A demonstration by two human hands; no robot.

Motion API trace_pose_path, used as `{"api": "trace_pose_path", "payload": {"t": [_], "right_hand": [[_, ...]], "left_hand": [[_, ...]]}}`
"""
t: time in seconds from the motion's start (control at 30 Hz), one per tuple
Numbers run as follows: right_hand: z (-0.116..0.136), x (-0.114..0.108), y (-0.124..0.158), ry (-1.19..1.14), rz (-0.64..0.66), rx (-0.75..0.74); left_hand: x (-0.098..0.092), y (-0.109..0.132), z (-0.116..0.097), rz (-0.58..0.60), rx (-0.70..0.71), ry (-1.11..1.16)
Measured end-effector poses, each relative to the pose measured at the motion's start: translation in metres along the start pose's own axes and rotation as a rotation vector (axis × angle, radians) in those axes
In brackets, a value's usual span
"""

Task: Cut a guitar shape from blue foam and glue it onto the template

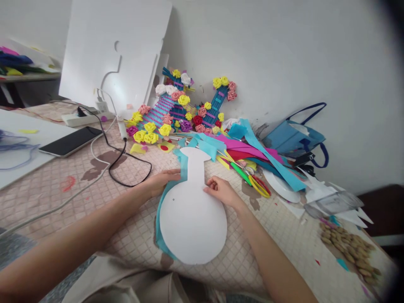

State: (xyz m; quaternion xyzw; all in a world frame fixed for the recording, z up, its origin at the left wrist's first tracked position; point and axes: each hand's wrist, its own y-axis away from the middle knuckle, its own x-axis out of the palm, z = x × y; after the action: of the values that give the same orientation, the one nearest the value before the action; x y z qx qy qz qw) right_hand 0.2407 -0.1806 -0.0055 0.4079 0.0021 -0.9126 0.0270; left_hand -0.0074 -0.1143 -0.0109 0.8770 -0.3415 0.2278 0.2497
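A white vase-shaped paper cutout (193, 223), with a round body, a narrow neck and a flared top, lies flat in front of me. Turquoise crepe paper (160, 229) sits under it and sticks out along its left side and beside the neck. My left hand (161, 182) grips the crepe paper's edge left of the neck, its fingers partly hidden. At the right, where neck meets body, my right hand (223, 191) has curled fingers pinching the cutout's edge.
Behind are paper-flower-covered guitar shapes (160, 111), coloured crepe strips (252, 147) and yellow-handled scissors (259, 185). A phone (71, 141), cables and a power strip (86, 118) lie left. At right are a blue bag (288, 139), a clear plastic container (337, 204) and peanuts (350, 248).
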Motion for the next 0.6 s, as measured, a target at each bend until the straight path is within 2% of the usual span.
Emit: {"api": "trace_pose_path", "payload": {"t": [0.37, 0.6], "right_hand": [[0.011, 0.006, 0.001, -0.134, 0.012, -0.059], [0.009, 0.014, -0.004, -0.326, -0.044, -0.041]], "left_hand": [[0.005, 0.004, 0.002, 0.027, 0.012, -0.052], [0.010, 0.008, 0.000, 0.051, 0.034, -0.039]]}}
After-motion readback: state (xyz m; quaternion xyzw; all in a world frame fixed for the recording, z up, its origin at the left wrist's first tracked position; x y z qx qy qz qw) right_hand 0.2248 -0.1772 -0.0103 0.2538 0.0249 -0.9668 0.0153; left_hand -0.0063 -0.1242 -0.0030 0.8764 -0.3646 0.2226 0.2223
